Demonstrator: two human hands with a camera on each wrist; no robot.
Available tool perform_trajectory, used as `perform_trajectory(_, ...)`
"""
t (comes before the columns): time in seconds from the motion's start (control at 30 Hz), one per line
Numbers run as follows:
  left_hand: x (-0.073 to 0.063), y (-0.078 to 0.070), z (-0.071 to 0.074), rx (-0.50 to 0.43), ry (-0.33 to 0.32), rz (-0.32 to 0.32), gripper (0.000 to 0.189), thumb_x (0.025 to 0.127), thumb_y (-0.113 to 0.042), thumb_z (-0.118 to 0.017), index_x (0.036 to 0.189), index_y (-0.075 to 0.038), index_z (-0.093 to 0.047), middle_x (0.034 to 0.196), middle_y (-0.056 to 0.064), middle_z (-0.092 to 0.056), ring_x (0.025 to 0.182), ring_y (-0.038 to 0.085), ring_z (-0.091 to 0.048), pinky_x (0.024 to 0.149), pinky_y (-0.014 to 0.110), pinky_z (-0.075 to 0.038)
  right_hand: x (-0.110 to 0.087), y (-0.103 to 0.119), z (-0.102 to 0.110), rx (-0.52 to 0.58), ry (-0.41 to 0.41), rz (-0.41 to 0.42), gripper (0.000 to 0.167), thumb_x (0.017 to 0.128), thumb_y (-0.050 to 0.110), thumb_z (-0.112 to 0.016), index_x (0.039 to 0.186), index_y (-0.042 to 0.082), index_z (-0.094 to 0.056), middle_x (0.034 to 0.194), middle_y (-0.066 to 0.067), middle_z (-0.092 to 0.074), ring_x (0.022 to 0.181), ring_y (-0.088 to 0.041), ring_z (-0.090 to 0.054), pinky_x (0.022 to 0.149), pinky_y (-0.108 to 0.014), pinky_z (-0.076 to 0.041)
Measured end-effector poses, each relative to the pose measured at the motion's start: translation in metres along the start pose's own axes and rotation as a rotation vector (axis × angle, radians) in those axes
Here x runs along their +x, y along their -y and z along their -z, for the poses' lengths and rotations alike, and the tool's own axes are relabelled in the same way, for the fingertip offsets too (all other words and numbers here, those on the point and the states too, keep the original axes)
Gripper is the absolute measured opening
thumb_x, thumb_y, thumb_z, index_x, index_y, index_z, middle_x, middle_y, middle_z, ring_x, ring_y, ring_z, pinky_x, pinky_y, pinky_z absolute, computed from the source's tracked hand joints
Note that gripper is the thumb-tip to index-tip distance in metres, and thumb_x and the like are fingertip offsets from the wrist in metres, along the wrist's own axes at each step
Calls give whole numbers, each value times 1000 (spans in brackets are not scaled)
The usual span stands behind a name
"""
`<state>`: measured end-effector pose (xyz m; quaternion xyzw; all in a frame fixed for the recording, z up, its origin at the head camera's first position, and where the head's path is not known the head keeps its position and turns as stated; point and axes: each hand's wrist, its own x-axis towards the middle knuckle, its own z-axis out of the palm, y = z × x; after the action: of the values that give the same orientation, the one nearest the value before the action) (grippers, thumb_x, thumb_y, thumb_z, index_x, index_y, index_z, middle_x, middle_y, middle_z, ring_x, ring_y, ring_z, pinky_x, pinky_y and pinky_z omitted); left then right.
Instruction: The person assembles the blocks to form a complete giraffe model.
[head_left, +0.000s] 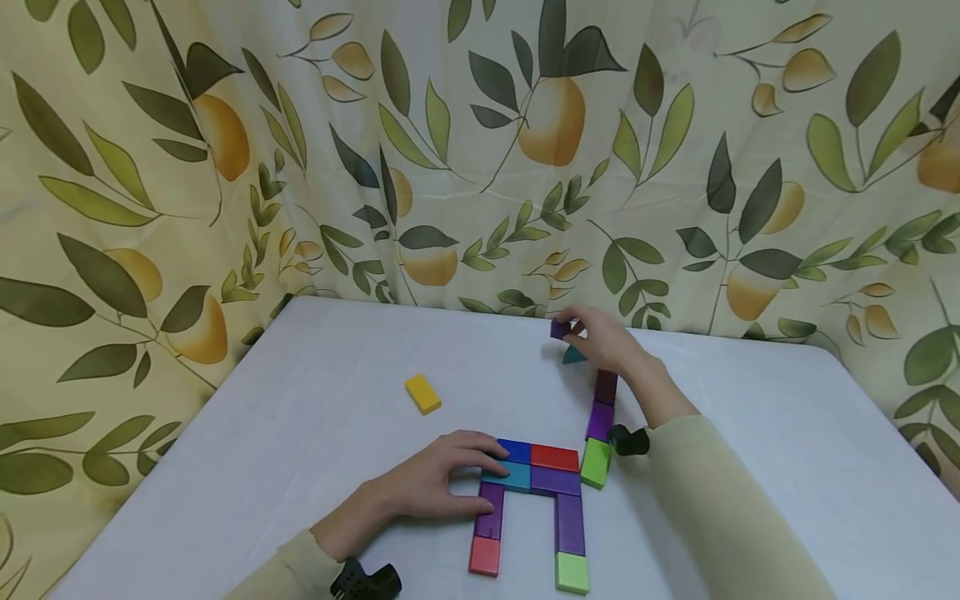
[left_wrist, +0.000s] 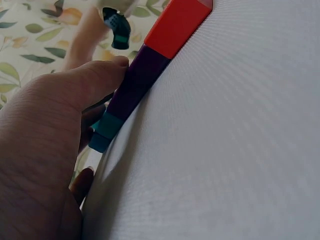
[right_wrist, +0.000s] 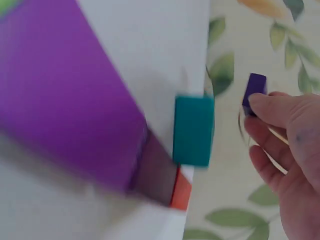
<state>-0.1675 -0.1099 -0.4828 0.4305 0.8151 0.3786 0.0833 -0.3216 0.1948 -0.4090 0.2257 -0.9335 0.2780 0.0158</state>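
My right hand (head_left: 603, 337) pinches a small purple block (head_left: 559, 330) between thumb and fingertips, over the table's far edge. In the right wrist view the block (right_wrist: 255, 90) shows clear of the others. Just below that hand stands a teal block (head_left: 573, 356), triangular from the head. My left hand (head_left: 435, 475) rests against a flat arch of blocks, fingers over the blue block (head_left: 516, 450) and teal block (head_left: 517, 477). Its thumb touches the purple block (head_left: 489, 518) of the left leg, above a red block (head_left: 484, 555). The left fingers are spread and relaxed.
A yellow block (head_left: 423, 394) lies alone left of centre. The arch also has a red block (head_left: 555, 457) and a green block (head_left: 572, 573). A row with a green block (head_left: 596, 463), purple block (head_left: 600, 421) and dark block (head_left: 606, 387) runs back under the right wrist.
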Motion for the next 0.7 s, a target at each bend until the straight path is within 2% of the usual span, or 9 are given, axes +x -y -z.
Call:
perform_trajectory(0.17, 0, 0, -1, -6, -5, -14, 37, 91, -32, -76, 127, -24, -69, 142, -10, -54, 138, 11, -40, 114, 41, -34, -7, -24, 19, 7, -82, -109, 29, 99, 2, -61, 128, -1, -58, 123, -25, -61, 111, -41, -58, 95, -54, -51)
perform_trajectory(0.3, -1, -1, 0, -7, -7, -17, 37, 91, -31, -76, 127, -23, -70, 142, -10, -54, 138, 12, -40, 114, 41, -34, -11, -38, 26, -17, -101, -159, 30, 100, 3, -60, 129, -2, -57, 122, -27, -59, 112, -43, -55, 94, -55, -52)
perform_trajectory(0.43, -1, -1, 1, 4, -8, -16, 37, 92, -32, -75, 127, -24, -69, 142, -10, -53, 138, 11, -40, 114, 41, -34, -13, -49, 25, -41, -94, -180, 29, 99, 3, -60, 127, -4, -58, 121, -29, -59, 111, -44, -55, 94, -55, -51)
perform_trajectory(0.7, 0, -1, 1, -2, -11, -39, 38, 91, -29, -77, 127, -21, -69, 143, -8, -54, 139, 12, -39, 114, 40, -34, -17, -67, 17, -44, -18, -253, 30, 98, -1, -57, 128, -5, -57, 123, -29, -57, 110, -44, -53, 94, -53, -51)
